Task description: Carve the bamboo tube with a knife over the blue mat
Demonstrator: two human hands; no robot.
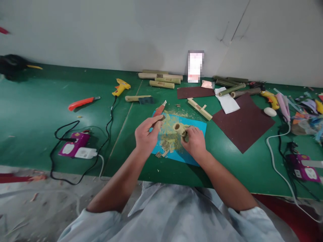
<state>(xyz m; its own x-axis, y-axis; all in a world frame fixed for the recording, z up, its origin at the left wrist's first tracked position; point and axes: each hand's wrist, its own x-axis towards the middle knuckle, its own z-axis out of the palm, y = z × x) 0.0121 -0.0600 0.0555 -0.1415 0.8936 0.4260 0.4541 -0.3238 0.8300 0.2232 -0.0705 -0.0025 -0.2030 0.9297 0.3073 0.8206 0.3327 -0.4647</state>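
Note:
My right hand [194,141] is closed around a short bamboo tube [178,128], its hollow end facing up and to the left. My left hand [147,132] is closed, with a small dark brown piece [163,117] pinched between thumb and finger; it looks like the brown sheets on the table. Just beyond those fingers is a red utility knife [160,109] with its blade out, partly hidden by the hand. Under both hands lies a blue sheet [196,126] strewn with sawdust and bamboo chips [166,147]. A notched bamboo piece [200,109] rests past the sheet.
Several bamboo tubes [161,84] lie along the wall. A yellow glue gun [121,87], an orange cutter [82,103] and a purple power strip [75,144] with cords are at left. Brown sheets [243,126], white paper [228,102] and another power strip [304,168] are at right.

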